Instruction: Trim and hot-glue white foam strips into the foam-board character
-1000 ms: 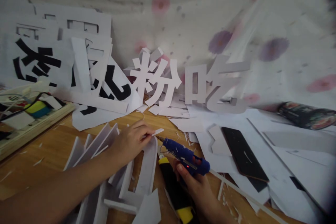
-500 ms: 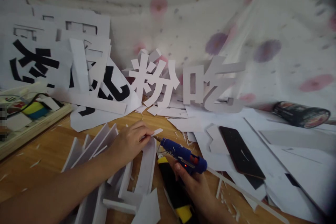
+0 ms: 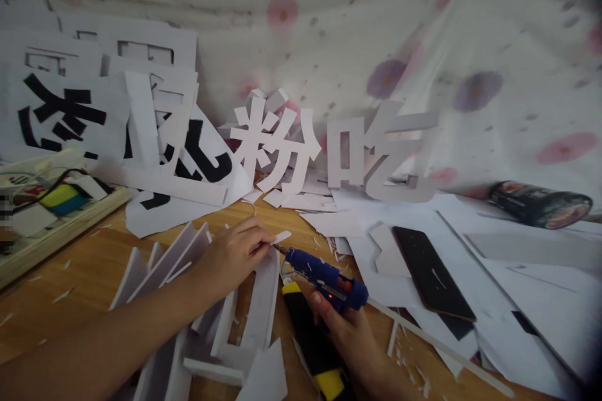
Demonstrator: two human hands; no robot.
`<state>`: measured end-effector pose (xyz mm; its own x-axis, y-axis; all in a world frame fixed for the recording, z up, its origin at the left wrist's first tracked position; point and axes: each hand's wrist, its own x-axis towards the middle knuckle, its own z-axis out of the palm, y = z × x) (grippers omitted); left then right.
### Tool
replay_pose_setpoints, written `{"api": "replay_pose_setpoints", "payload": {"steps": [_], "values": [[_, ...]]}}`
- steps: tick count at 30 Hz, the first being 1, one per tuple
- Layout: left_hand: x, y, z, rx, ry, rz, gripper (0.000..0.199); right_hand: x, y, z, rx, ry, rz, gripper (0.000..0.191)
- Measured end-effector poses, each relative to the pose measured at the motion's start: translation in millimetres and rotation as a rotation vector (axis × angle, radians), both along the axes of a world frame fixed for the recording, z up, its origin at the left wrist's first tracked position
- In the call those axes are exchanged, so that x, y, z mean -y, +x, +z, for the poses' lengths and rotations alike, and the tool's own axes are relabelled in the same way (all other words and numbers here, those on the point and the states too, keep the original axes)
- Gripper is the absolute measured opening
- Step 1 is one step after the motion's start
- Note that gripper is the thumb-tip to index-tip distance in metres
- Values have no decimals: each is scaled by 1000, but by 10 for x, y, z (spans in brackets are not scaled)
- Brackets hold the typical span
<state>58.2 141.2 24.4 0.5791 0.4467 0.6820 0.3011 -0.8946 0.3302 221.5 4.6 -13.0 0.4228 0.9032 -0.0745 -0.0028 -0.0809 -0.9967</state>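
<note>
My right hand (image 3: pixel 348 332) is wrapped round a blue hot glue gun (image 3: pixel 320 270), whose small red light glows. A long white glue stick (image 3: pixel 437 341) trails from its back end. The nozzle meets a small white strip (image 3: pixel 282 237) pinched in my left hand (image 3: pixel 237 254). Below that hand lies a white foam-board letter (image 3: pixel 258 313) with raised side walls, partly hidden by my left forearm. Beside the gun, a black and yellow tool handle (image 3: pixel 310 338) lies on the wooden table (image 3: pixel 75 257).
White cut-out characters (image 3: pixel 277 144) stand at the back against a flowered curtain (image 3: pixel 324 25). Stencil sheets (image 3: pixel 61 94) lean at left above a wooden tray (image 3: pixel 61 238). A dark phone (image 3: pixel 433 272) and a dark can (image 3: pixel 540 203) lie on white sheets at right.
The glue gun has shifted very slightly left, toward the strip and my left hand. Otherwise, little differs.
</note>
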Motion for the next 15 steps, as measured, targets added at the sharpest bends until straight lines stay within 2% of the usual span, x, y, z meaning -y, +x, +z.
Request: {"api": "replay_pose_setpoints", "payload": {"steps": [6,15], "values": [[4,-2,1,2,10,5,13,-18,7,-56,-11,43,-9,38],[5,-3,13,2,6,-11,14,1,0,-25,-56,-5,-4,42]]}}
